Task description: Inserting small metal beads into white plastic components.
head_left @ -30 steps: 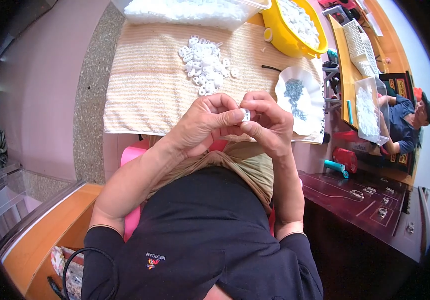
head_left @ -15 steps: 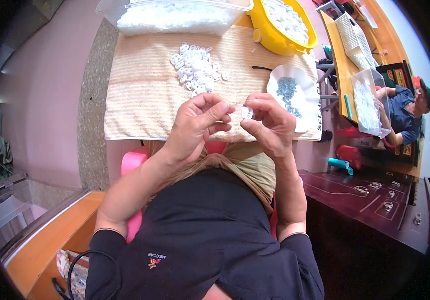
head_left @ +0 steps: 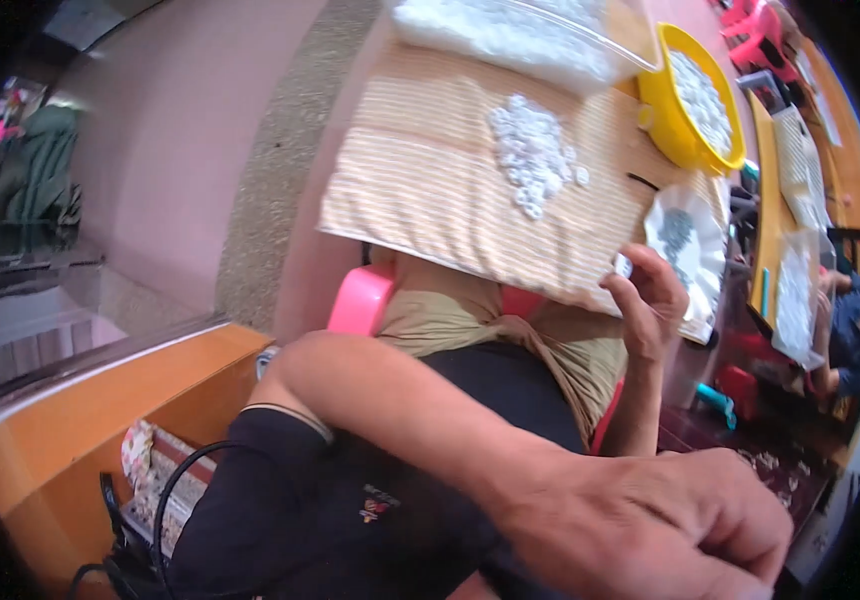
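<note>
My right hand [head_left: 650,295] is at the cloth's front right corner. Its thumb and fingers pinch a small white plastic piece [head_left: 623,266]. My left hand [head_left: 650,525] looms large at the lower right, its arm crossing my body. The back of the hand and bent knuckles show, but its fingertips are hidden or cut off by the frame. A pile of small white plastic pieces [head_left: 535,160] lies on the striped cloth [head_left: 420,150]. Beside my right hand, a white fluted dish [head_left: 707,258] holds small dark grey-blue bits.
At the cloth's far edge stand a clear bin [head_left: 640,55] of white pieces and a yellow tub [head_left: 657,125] of white pieces. A thin black stick [head_left: 642,181] lies near the dish. A person [head_left: 847,335] works at another table on the right. A pink chair [head_left: 360,300] is under me.
My left hand has left the cloth's front edge and swung back across my body to the lower right. The view has turned. My right hand still pinches the white piece.
</note>
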A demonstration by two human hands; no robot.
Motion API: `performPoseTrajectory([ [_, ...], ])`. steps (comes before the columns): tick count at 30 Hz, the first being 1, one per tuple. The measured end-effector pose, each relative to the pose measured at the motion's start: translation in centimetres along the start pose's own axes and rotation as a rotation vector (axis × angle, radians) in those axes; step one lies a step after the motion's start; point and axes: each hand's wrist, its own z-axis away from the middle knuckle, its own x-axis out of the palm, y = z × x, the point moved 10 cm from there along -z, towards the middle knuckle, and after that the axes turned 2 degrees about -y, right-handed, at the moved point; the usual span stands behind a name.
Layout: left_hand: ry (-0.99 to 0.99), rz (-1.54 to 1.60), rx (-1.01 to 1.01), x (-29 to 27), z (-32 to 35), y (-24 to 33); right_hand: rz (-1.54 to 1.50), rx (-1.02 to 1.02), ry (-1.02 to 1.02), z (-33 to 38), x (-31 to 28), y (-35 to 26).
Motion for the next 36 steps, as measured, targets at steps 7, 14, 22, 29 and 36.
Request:
performPoseTrajectory([
  [7,-0.092,-0.174,0.208,1.7,-1.8,0.4,-0.043,0.091,-0.002,0.9,-0.3,1.1],
  [14,-0.121,-0.264,0.232,1.9,-1.9,0.0,-0.104,0.058,0.007,0.7,-0.3,1.1],
  [22,-0.156,-0.181,0.271,2.6,-2.5,-0.1,-0.064,0.076,0.007,0.6,-1.2,1.0],
  [29,0.221,-0.717,-0.007,-6.1,-0.5,-0.6,-0.039,0.095,0.094,-0.5,-3.0,0.7],
  [36,0.883,-0.798,0.189,-20.4,6.7,4.3,0.171,-0.117,0.251,-3.4,-6.6,-3.9],
])
